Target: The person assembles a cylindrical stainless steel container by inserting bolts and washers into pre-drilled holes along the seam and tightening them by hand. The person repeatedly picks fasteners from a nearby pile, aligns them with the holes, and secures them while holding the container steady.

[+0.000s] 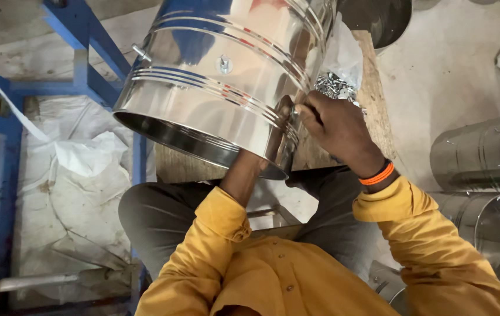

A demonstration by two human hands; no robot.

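The shiny steel drum (221, 76) lies tilted on its side over your lap and the wooden bench (373, 99), open mouth toward you. Your left arm goes into that mouth, so your left hand is hidden inside and you cannot tell its grip. Your right hand (335, 126) presses against the drum's outer wall near the rim, fingers pinched around a small fastener too tiny to make out. Just behind it sits a clear bag of metal fasteners (338, 82). More steel drums (484, 155) rest at your right; a blue metal frame (80, 76) stands at your left.
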